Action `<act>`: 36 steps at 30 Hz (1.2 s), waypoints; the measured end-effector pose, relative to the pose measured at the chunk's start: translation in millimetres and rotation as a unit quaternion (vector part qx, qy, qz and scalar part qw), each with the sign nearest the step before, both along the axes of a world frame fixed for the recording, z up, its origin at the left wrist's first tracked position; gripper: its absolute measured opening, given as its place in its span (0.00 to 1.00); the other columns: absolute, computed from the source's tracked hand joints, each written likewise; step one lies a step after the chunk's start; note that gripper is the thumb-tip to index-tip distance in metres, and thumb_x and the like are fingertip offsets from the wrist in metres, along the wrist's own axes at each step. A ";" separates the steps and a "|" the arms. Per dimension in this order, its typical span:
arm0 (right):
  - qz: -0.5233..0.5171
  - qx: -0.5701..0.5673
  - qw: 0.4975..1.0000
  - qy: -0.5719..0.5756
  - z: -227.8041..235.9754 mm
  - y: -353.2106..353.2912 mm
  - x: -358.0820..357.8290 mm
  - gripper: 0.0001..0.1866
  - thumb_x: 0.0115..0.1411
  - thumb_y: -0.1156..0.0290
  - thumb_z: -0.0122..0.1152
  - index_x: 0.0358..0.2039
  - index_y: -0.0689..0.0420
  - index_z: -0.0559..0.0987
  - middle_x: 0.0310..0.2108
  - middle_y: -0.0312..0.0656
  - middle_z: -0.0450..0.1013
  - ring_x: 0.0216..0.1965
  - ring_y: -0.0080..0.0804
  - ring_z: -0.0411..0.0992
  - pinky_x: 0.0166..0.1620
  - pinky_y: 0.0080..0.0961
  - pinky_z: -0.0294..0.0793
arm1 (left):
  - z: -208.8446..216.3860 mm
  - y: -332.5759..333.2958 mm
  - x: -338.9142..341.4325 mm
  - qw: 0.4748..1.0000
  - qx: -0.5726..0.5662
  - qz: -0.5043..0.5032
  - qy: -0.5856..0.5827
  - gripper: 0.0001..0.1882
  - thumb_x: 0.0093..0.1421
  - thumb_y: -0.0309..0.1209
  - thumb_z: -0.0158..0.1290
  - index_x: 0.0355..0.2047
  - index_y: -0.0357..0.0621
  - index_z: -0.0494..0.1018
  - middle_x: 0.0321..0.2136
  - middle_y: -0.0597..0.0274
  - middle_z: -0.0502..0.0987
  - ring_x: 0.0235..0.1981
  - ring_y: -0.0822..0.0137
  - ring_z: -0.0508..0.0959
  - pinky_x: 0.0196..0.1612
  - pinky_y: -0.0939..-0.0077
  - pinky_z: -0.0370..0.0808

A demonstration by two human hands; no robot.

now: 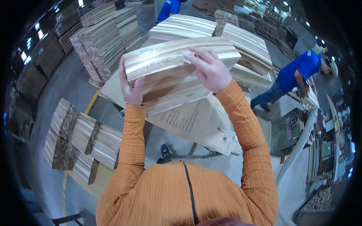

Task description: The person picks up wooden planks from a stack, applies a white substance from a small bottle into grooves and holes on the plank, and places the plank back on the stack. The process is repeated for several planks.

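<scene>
A pale, striped wooden panel (162,56) lies tilted in front of me, above another wooden panel face (177,88) with brown and light strips. My left hand (132,84) grips the left end of the upper panel, thumb on the near side and fingers up along the end. Over the right half of the panel is my right hand (212,71). Its index finger stretches out to the wood, the other fingers are partly bent, and it holds nothing. Under the panels is a cardboard sheet (188,120) with handwriting on it.
Stacked panels (184,26) stand beyond, with more at the right (249,45). A tall wood stack (109,45) rises at the far left. Panels with dark strips (81,135) lie lower left. One person in blue (301,71) bends at the right; another (167,10) is behind.
</scene>
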State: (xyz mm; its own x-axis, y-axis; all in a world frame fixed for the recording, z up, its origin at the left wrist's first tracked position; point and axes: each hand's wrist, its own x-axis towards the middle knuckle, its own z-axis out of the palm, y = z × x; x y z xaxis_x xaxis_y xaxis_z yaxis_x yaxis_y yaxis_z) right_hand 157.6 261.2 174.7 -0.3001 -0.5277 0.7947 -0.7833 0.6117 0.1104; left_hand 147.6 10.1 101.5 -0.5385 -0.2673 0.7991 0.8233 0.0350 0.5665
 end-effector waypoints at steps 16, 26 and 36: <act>-0.347 -0.622 0.677 -0.184 -264.7 261.3 172.8 0.11 0.59 0.68 0.54 0.22 0.57 0.67 0.18 0.30 0.64 0.18 0.18 0.62 0.22 0.16 0.64 | -0.8 -0.1 -3.8 0.995 -0.052 0.085 -0.014 0.37 0.54 0.51 0.53 0.57 0.41 0.59 0.57 0.50 0.58 0.57 0.57 0.60 0.57 0.64 0.62; -0.541 -0.479 0.525 -0.450 -334.0 209.5 183.4 0.28 0.57 0.44 0.48 0.34 0.58 0.78 0.30 0.47 0.76 0.31 0.38 0.75 0.37 0.32 0.72 | 1.3 1.7 -12.7 0.995 -0.044 0.072 -0.047 0.38 0.53 0.52 0.53 0.58 0.43 0.57 0.57 0.50 0.57 0.56 0.55 0.61 0.57 0.63 0.63; -0.595 -0.296 0.527 -0.530 -290.1 190.7 156.6 0.33 0.43 0.43 0.61 0.37 0.63 0.76 0.35 0.53 0.75 0.40 0.45 0.74 0.44 0.38 0.70 | -2.6 -13.2 -18.3 0.994 -0.072 0.079 0.017 0.34 0.54 0.34 0.51 0.60 0.39 0.55 0.57 0.54 0.59 0.55 0.63 0.63 0.56 0.72 0.60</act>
